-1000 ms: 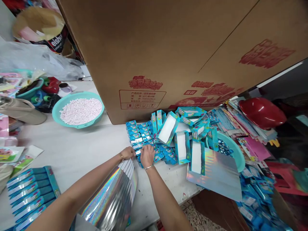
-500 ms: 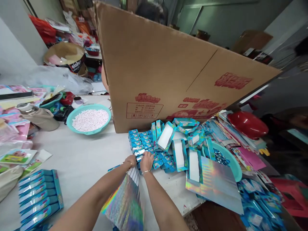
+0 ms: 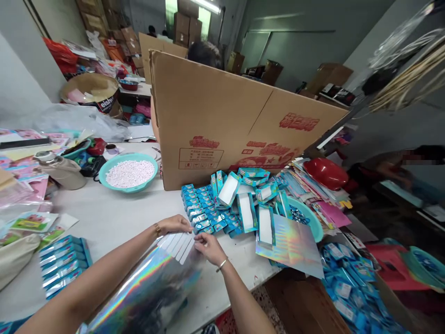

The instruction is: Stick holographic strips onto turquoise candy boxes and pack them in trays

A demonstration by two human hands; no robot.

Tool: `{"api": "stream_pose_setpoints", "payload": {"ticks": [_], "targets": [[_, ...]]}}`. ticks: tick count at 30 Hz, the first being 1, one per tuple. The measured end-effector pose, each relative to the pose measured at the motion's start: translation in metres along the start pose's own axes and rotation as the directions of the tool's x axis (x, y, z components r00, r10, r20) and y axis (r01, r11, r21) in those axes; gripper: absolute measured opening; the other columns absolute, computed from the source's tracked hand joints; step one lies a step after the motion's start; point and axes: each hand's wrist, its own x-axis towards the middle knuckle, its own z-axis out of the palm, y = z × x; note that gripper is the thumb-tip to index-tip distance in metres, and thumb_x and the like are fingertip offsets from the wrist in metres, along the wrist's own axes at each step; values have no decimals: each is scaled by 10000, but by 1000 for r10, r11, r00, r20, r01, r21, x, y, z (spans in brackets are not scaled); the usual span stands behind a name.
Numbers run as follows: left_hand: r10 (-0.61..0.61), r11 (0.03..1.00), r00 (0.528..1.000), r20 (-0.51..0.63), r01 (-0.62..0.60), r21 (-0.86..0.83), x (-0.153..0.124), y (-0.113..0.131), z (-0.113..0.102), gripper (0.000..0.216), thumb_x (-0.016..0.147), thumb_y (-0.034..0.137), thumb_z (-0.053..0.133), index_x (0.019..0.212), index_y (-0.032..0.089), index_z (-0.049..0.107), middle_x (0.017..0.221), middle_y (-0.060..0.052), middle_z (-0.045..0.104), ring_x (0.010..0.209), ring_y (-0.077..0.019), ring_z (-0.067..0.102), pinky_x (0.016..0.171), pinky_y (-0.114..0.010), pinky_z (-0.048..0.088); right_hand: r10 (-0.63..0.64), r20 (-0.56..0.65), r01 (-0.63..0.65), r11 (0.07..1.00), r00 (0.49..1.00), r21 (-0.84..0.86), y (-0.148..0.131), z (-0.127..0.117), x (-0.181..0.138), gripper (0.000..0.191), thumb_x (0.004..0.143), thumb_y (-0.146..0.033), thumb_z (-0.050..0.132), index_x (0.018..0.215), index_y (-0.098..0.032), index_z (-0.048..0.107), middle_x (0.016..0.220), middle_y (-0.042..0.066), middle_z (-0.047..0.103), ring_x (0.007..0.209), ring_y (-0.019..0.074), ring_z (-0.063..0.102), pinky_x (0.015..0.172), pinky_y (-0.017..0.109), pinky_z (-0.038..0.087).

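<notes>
A shiny holographic sheet [image 3: 146,283] slopes up from the near edge of the table, with several white strips [image 3: 178,246] side by side at its far end. My left hand [image 3: 175,224] is closed in a pinch at the top of the strips. Thumb and fingers of my right hand [image 3: 210,249] pinch the right side of that same end. Whether either hand holds a single strip or the sheet itself is hard to make out. Just beyond both hands, small blue boxes [image 3: 198,204] lie in rows, touching one another. Blue open cartons with white insides [image 3: 227,189] lean in a heap beside them.
A big cardboard box [image 3: 208,111] stands across the table's back. A turquoise bowl of white pellets [image 3: 141,184], a flask [image 3: 62,172] and stacked blue packs [image 3: 64,264] are left. Another holographic sheet [image 3: 294,243] overhangs the right edge. Behind the box, a person's head shows.
Both hands have drawn back toward me from the rows of blue boxes. The sheet's striped end has come with them and lies wider open. My view has tilted up and shifted.
</notes>
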Motion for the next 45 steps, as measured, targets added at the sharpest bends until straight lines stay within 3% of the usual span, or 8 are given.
{"api": "stream_pose_setpoints", "payload": {"ticks": [5, 15, 23, 28, 31, 36, 40, 45], "targets": [[-40, 999, 984, 175, 42, -9, -14, -7, 14, 403, 558, 464, 819, 808, 150, 775, 706, -19, 703, 598, -132, 556, 562, -223, 420, -55, -229, 31, 994, 972, -104, -27, 7, -37, 100, 834, -214, 592, 853, -205, 690, 798, 12, 656, 737, 152, 601, 699, 252, 456], [-8, 999, 984, 177, 16, -42, -6, -15, 30, 293, 568, 386, 768, 719, 137, 738, 626, 2, 655, 565, -119, 526, 553, -219, 411, -254, -318, 114, 910, 913, -399, -34, 12, -69, 175, 923, -213, 530, 908, -252, 699, 867, 21, 657, 848, 172, 594, 788, 280, 410], [-23, 983, 993, 115, 2, 181, -1, -17, 24, 316, 657, 397, 642, 792, 121, 715, 692, -27, 669, 646, -164, 572, 608, -256, 455, -280, -349, 87, 874, 894, -478, -28, 22, -58, 177, 939, -199, 465, 827, -214, 601, 839, 23, 635, 847, 180, 570, 811, 316, 351], [-115, 895, 993, 0, 104, 434, 9, -39, 15, 138, 501, 206, 706, 631, 163, 687, 579, -16, 620, 682, -216, 596, 640, -291, 455, -145, -418, 6, 948, 897, -317, -16, 17, -40, 186, 960, -264, 383, 849, -216, 525, 823, 23, 607, 791, 181, 548, 770, 305, 374], [-141, 857, 990, -4, 124, 500, 13, -54, 12, 496, 399, 148, 770, 892, 182, 724, 759, -25, 687, 782, -243, 618, 707, -303, 463, 10, -391, -64, 990, 920, -126, 1, 5, -19, 195, 945, -322, 384, 838, -215, 508, 739, -3, 580, 687, 160, 532, 659, 263, 390], [-86, 966, 976, 198, 34, 255, 24, -59, 8, 925, 517, 510, 820, 1326, 190, 506, 1014, -43, 682, 883, -202, 620, 754, -251, 446, 50, -299, -78, 994, 953, -82, 31, -7, 17, 200, 878, -339, 440, 746, -209, 515, 674, -20, 546, 618, 138, 499, 579, 230, 393], [-8, 997, 990, 140, -2, 74, 44, -58, 9, 642, 693, 676, 631, 1022, 127, 672, 802, -40, 652, 753, -167, 574, 671, -237, 404, 50, -257, -80, 991, 965, -111, 45, -5, 35, 193, 866, -328, 443, 745, -211, 538, 660, -22, 555, 609, 140, 511, 579, 230, 409], [-78, 984, 990, -121, 96, 152, 75, -72, 14, 469, 679, 600, 616, 661, 131, 627, 581, 10, 529, 579, -123, 460, 556, -233, 336, 65, -256, -114, 977, 964, -181, 62, -2, 52, 185, 876, -318, 448, 764, -212, 549, 674, -9, 601, 610, 151, 553, 585, 240, 411]]}}
